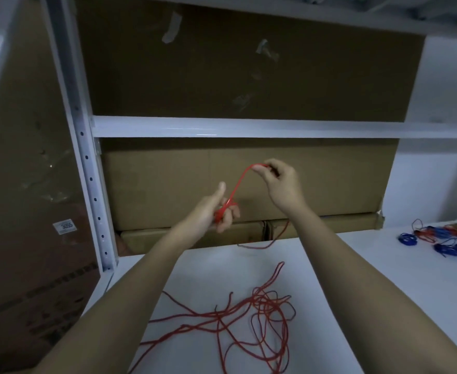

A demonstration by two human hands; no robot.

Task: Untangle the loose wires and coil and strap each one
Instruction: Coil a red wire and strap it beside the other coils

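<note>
Hands (pixel 216 209) (pixel 278 182) raised, pinching red wire (pixel 238 184)

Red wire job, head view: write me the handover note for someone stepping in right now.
Left hand: grips a small started coil of red wire.
Right hand: pinches the same wire, raised in a loop.
Where: a red tangle lies loose on the white shelf; finished blue and red bundles lie far right.
Done: several wires bundled.
Left: finish this coil, strap it, then clear the tangle.
</note>
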